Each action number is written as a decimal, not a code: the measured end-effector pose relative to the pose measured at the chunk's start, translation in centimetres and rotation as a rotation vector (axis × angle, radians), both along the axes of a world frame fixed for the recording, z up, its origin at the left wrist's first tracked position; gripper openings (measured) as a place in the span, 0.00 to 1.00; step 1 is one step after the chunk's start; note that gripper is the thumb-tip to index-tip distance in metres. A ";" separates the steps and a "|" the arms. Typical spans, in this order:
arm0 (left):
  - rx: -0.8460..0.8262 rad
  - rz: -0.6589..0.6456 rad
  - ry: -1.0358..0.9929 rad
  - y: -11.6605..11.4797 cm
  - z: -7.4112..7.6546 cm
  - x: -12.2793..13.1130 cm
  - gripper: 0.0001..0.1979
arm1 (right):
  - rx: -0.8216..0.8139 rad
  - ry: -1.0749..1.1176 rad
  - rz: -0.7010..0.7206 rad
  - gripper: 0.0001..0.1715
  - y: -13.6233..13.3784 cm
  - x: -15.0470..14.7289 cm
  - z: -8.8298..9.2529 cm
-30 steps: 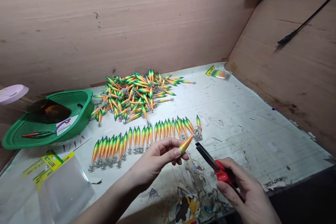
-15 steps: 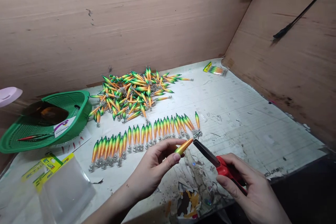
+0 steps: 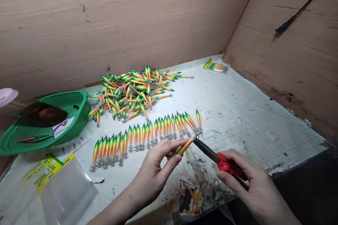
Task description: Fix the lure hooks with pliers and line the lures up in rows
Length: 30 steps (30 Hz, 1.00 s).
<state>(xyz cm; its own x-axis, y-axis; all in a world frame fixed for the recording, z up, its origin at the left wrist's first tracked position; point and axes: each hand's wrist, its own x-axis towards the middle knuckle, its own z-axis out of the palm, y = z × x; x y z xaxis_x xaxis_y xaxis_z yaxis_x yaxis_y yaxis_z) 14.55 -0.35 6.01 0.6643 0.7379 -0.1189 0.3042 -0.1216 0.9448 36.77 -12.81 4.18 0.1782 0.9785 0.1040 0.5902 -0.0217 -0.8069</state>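
Observation:
My left hand (image 3: pixel 158 168) pinches one orange-and-green fishing lure (image 3: pixel 185 146) between thumb and fingers, its metal end pointing right. My right hand (image 3: pixel 248 186) grips red-handled pliers (image 3: pixel 219 160), whose dark jaws touch the lure's tip near the table. Just behind my hands a row of lures (image 3: pixel 145 134) lies side by side with the hook ends toward me. A loose pile of the same lures (image 3: pixel 132 93) sits farther back against the wall.
A green mesh basket (image 3: pixel 79 112) with dark items stands at the left. Clear plastic bags with yellow labels (image 3: pixel 52 179) lie at the front left. A packed bag of lures (image 3: pixel 215 66) rests in the far corner. Wooden walls close the back and right.
The pliers' jaws have moved left and met the lure's tip. My left hand has lowered the lure slightly toward the table.

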 end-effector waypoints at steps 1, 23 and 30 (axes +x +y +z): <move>0.036 -0.015 0.005 -0.1 0.0 0.0 0.18 | -0.008 0.007 0.013 0.08 0.0 0.0 0.1; -0.332 0.087 -0.211 -2.3 -1.3 1.4 0.17 | -0.016 -0.051 0.146 0.06 0.7 -0.9 0.6; -0.112 0.072 -0.110 -2.1 -1.1 0.9 0.15 | -0.087 -0.014 0.187 0.06 0.7 -0.8 0.7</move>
